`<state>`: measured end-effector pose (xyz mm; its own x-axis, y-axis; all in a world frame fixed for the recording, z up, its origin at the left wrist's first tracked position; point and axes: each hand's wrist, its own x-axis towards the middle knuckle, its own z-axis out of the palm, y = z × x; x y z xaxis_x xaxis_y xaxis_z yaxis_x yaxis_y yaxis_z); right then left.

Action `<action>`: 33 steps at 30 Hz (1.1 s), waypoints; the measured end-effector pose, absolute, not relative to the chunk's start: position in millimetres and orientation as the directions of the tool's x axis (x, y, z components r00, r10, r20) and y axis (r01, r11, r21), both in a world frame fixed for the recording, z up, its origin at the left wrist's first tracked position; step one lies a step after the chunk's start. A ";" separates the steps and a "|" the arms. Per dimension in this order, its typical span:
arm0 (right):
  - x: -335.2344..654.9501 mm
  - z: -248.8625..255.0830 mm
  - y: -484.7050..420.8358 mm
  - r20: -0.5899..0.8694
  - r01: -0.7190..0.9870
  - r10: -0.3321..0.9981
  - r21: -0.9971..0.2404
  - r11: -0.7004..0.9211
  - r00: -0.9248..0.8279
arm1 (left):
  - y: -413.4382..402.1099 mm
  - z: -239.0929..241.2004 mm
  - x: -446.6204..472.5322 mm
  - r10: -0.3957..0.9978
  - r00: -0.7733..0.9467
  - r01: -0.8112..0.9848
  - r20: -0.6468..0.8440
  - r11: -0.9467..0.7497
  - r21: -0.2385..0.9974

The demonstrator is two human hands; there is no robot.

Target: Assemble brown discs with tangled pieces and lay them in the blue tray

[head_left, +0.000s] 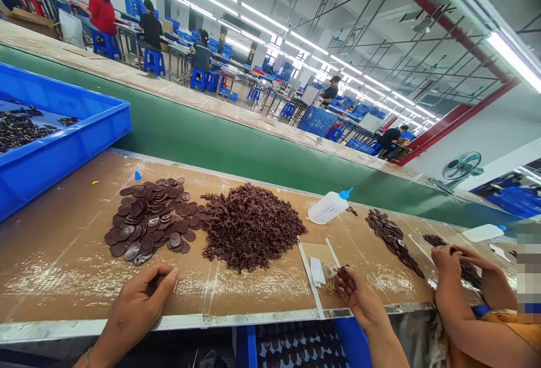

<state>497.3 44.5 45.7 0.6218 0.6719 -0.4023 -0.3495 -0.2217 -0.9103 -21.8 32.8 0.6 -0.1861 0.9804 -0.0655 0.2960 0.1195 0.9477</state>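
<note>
My left hand (pixel 137 303) rests at the table's front edge, its fingers curled and thumb against the forefinger; whatever it may hold is hidden. In front of it lies a heap of flat brown oval discs (pixel 147 218). A larger pile of small, curly, many-legged brown pieces (pixel 256 227) rises to the right of the discs. My right hand (pixel 359 295) pinches a small dark brown piece (pixel 344 270) between its fingertips. Just left of that hand are a white paper slip (pixel 316 271) and white strips (pixel 310 278) on the brown tabletop.
A white bottle with blue cap (pixel 328 208) lies behind the piles. A blue tray (pixel 67 142) of dark parts stands left. Below the edge, another blue tray (pixel 251 348) holds rows of brown pieces. At right, a co-worker's hands (pixel 452 261) work beside more discs (pixel 393 238).
</note>
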 end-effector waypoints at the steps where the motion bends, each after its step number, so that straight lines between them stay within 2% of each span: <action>1: 497.2 45.9 44.7 -0.402 -0.348 0.672 -0.911 -0.223 0.622 | 33.4 -0.1 -22.3 0.981 -0.181 0.300 -0.065 0.118 0.947; 19: 491.9 51.0 41.4 -0.398 -0.343 0.677 -0.912 -0.222 0.619 | 34.3 -0.6 -23.4 0.988 -0.155 0.320 -0.031 0.080 0.944; 33: 468.7 58.4 29.6 -0.370 -0.404 0.626 -0.910 -0.096 0.686 | 33.8 0.8 -21.3 0.987 -0.158 0.284 -0.042 0.086 0.955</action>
<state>468.7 29.6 58.4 0.6861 0.6262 -0.3704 -0.4038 -0.0958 -0.9098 -21.3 33.8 0.8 -0.1577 0.9866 -0.0417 0.2841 0.0858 0.9549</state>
